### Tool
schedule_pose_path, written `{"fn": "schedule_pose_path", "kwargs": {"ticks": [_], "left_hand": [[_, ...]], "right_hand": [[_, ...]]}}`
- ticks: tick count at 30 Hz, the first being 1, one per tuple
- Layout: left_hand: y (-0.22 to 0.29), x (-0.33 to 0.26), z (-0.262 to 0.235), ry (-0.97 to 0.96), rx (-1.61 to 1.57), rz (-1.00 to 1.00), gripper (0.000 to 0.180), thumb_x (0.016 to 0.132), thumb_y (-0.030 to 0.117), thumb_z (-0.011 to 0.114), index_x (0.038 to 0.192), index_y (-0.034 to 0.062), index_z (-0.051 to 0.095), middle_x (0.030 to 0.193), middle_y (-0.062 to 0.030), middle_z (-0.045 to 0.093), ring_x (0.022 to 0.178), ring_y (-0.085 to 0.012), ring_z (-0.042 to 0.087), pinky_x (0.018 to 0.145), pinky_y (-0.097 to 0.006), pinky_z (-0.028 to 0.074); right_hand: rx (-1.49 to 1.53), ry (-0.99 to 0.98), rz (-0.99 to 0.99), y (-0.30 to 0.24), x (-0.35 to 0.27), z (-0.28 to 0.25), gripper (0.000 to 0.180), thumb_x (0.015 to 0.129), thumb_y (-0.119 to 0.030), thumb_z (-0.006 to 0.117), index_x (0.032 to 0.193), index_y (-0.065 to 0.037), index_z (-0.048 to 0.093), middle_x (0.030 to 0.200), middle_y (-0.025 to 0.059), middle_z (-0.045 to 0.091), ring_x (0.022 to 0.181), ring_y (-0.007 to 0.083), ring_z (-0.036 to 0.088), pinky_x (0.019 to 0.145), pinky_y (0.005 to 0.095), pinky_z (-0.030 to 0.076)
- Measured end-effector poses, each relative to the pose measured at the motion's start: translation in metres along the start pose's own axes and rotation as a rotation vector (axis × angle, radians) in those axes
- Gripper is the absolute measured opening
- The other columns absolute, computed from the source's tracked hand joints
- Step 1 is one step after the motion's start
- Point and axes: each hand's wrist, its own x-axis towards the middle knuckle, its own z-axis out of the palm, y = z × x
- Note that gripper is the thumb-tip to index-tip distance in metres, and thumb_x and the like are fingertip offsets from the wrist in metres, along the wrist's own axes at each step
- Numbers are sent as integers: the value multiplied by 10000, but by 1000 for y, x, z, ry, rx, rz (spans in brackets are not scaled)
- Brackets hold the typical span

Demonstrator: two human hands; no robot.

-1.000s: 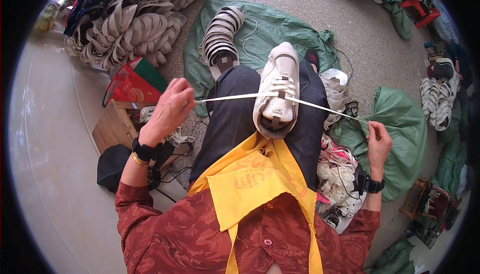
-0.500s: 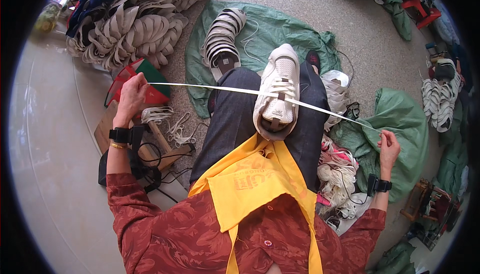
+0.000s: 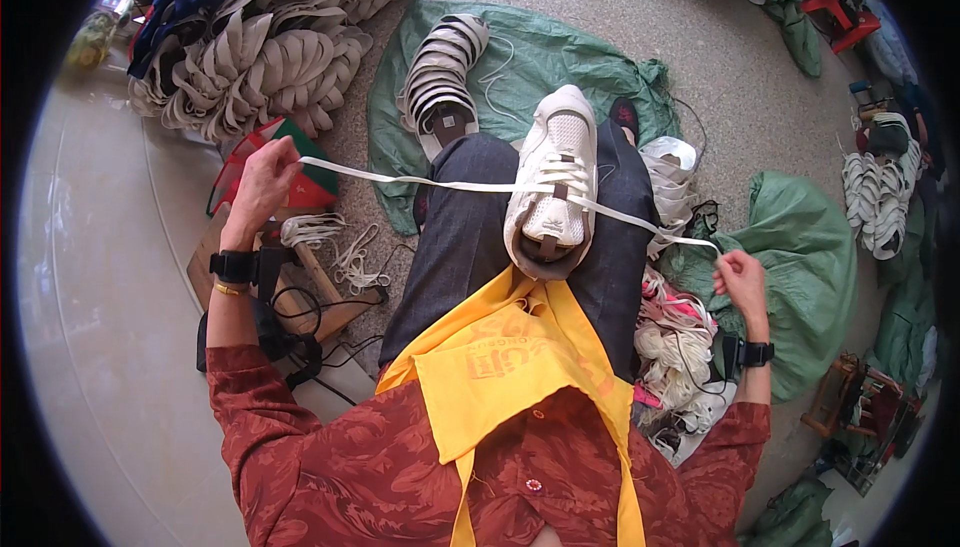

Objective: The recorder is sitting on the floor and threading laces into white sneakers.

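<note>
A white sneaker (image 3: 555,172) rests between my thighs, its toe pointing away from me. From the upper part of its lacing a flat white shoelace (image 3: 400,180) runs out to both sides. My left hand (image 3: 268,179) pinches one end, out to the left at about knee height. The other end is pinched by my right hand (image 3: 740,282), lower and nearer to me on the right. Both halves of the lace sag slightly. The lower eyelets of the sneaker hold crossed lacing.
A curved stack of grey shoe uppers (image 3: 445,67) lies on a green sheet (image 3: 570,42) ahead. More uppers (image 3: 270,67) are heaped at far left. Loose laces (image 3: 360,262) hang by a wooden stool (image 3: 335,312). A lace pile (image 3: 675,357) and green sack (image 3: 800,277) sit at right.
My right hand has moved inward, toward the sneaker, and slightly down. The lace, taut before, now hangs slack in gentle curves. My left hand has barely moved.
</note>
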Motion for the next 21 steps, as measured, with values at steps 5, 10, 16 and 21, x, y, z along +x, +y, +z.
{"fn": "schedule_pose_path", "kwargs": {"ticks": [5, 10, 16, 21], "left_hand": [[50, 51, -19, -35, -96, 129, 127, 927, 19, 666, 910, 3, 541, 761, 1, 470, 734, -84, 450, 635, -271, 387], [91, 81, -30, 357, -334, 138, 91, 1007, 43, 604, 916, 48, 603, 793, 72, 506, 736, -30, 445, 641, -220, 375], [110, 32, 55, -218, -441, 95, 117, 889, -2, 674, 843, 13, 567, 722, 8, 531, 697, -60, 475, 615, -265, 441], [156, 10, 98, -642, -851, -39, 133, 982, 33, 671, 897, 23, 569, 837, 9, 628, 781, -59, 602, 687, -224, 494]], "right_hand": [[202, -305, -48, -82, 16, 3, 144, 1028, -141, 637, 982, -5, 642, 797, 84, 714, 623, 125, 674, 554, 266, 572], [763, 216, -373, -149, 8, -12, 141, 1063, -165, 608, 1038, -35, 658, 977, 82, 733, 730, 78, 661, 636, 218, 557], [656, -117, -237, -162, -30, 64, 135, 1058, -168, 620, 1051, -38, 655, 984, 94, 752, 692, 41, 612, 587, 194, 508], [461, -296, -290, -183, -34, 119, 99, 1019, -125, 676, 1026, -27, 688, 925, 26, 728, 759, 40, 635, 649, 211, 545]]}}
